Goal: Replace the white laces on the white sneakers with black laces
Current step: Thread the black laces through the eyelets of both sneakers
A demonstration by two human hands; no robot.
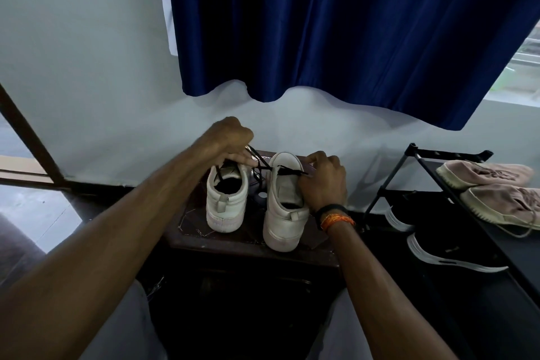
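Pinching a black lace [264, 165], the left hand [226, 137] holds its grip clamped on the strand above the left sneaker [225, 199], fingers curled, with the lace drawn taut toward the other shoe. The right hand [323, 178] sits against the right sneaker [285, 207], its grip together on the lace end at the shoe's right edge, near the upper eyelets; the exact finger contact is partly hidden by the knuckles. The raised left hand appears to keep tension on the lace so the right hand can work the end at the eyelets.

Both sneakers stand upright, side by side and just apart, heels toward the person, on a small dark worktop [251, 242]. This heel-near placement likely puts the openings and tongues within reach of both hands. Black lacing crosses the top of the right sneaker, and loose black lace lies in the gap between the two shoes. No white lace is visible, so the task appears well along, with lacing of the second shoe in hand.

A black band and an orange thread [336, 218] ring the right wrist. To the right, a black shoe rack [432, 161] carries a pink pair [491, 187] and a black pair [444, 248]. A blue curtain [350, 23] hangs behind.
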